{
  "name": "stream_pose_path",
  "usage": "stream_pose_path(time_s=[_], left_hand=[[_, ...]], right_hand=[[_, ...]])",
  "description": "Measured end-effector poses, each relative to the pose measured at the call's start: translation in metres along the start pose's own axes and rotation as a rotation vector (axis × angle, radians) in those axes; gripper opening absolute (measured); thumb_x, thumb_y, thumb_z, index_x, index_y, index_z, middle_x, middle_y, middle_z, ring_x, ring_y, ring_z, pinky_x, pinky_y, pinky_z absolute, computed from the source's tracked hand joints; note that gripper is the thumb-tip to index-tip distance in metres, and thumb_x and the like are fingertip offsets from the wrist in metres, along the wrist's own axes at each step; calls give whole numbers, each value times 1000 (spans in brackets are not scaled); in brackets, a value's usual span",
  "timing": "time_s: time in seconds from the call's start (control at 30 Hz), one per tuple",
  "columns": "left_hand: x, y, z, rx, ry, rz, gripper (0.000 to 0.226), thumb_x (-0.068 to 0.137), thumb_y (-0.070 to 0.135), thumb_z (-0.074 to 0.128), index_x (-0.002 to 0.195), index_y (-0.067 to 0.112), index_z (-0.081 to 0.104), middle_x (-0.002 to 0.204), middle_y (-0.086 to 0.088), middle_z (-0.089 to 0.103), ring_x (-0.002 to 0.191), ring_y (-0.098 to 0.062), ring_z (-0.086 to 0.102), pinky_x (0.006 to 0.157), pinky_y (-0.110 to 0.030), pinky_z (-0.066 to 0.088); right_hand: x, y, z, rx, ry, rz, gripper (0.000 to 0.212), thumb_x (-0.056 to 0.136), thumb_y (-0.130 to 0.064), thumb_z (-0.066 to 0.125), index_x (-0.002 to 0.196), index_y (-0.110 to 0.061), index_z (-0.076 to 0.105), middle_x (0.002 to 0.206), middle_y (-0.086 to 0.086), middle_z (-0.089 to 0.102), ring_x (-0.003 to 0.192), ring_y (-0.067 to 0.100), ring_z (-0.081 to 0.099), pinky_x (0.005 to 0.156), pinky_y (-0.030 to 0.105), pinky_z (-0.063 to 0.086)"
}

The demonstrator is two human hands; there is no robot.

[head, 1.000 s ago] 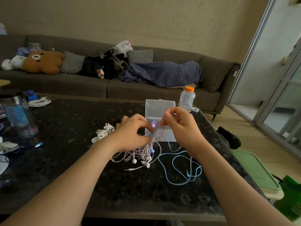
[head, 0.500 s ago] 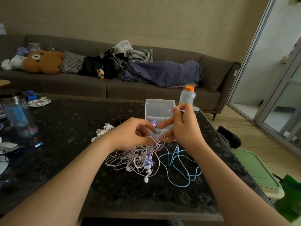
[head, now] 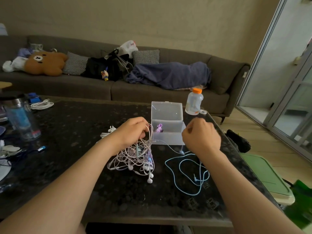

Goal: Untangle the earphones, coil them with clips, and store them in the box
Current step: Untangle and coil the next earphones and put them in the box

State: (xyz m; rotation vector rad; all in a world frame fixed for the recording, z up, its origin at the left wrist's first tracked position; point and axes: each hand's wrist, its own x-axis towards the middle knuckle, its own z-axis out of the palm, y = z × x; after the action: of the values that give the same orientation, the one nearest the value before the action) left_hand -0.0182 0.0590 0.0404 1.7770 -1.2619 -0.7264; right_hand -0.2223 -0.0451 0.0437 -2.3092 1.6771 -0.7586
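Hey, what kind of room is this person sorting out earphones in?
Most likely a home living room. A long grey sofa runs along the wall with a brown bear cushion on it, a dark coffee table stands in front of it, and a sliding glass door is on the right.

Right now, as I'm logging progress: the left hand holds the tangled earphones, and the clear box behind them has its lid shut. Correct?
No. The head view shows the clear box open, lid raised; the left hand does hold the tangled earphones.
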Motion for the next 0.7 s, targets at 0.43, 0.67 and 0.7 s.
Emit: stream_pose_path(time_s=[0.43, 0.67, 0.7], left_hand=[[-7, 2, -5, -125, -163, -27, 36, 100, 17, 37, 84, 8, 67, 81, -12, 57, 71, -8, 61, 85, -39, 53], [-6, 0, -10, 91, -94, -86, 92, 108, 67, 23, 61, 9, 76, 60, -4, 59, 61, -20, 61, 73, -36, 53], [-7, -2, -10, 136, -54, -82, 89, 107, 69, 27, 66, 9, 79, 60, -3, 62, 59, -23, 64, 70, -36, 55]], right_hand=[[-11, -21, 37, 74, -544, -237, 47, 101, -11, 62, 147, -20, 54, 139, 9, 61, 118, 30, 64, 107, 44, 55], [-6, -19, 31, 97, -472, -382, 21, 107, -19, 58, 111, -14, 78, 110, 4, 74, 93, 23, 70, 93, 40, 61], [-6, -20, 29, 137, -457, -391, 21, 108, -19, 57, 110, -16, 78, 102, 0, 74, 89, 19, 70, 89, 37, 61]])
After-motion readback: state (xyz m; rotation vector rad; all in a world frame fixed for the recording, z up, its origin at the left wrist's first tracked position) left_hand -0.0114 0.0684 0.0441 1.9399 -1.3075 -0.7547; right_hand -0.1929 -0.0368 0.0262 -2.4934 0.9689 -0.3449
